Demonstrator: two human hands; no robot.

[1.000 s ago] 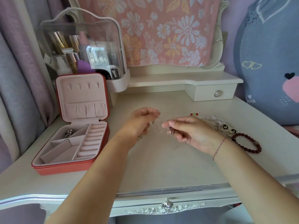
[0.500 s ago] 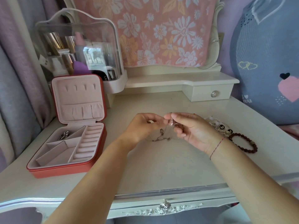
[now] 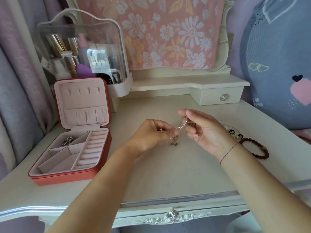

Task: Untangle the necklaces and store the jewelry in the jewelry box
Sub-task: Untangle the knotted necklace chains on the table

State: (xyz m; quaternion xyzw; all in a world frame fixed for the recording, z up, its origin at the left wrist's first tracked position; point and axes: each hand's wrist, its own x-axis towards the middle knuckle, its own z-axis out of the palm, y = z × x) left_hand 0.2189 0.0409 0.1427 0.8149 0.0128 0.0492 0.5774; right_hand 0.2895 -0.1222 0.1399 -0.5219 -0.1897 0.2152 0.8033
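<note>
A thin silver necklace chain (image 3: 180,126) hangs between both hands above the dressing table (image 3: 168,174). My left hand (image 3: 151,133) pinches its lower part, and small pendants (image 3: 174,143) dangle below the fingers. My right hand (image 3: 202,128) pinches the upper part, held slightly higher. The red jewelry box (image 3: 70,177) stands open at the left, with a pink lining and a silver piece (image 3: 67,141) in its back left compartment. A brown bead bracelet (image 3: 255,148) and a pearl-and-black-charm piece (image 3: 234,132) lie to the right of my right wrist.
A clear-lidded cosmetics case (image 3: 80,52) stands behind the jewelry box. A low shelf with a small drawer (image 3: 218,96) runs along the back. A floral cloth (image 3: 159,31) hangs over the mirror. A blue plush cushion (image 3: 277,64) leans at the right.
My right hand has lifted and drawn the chain upward while my left hand dropped lower, so the chain now stretches between them and the pendants hang under the left fingers.
</note>
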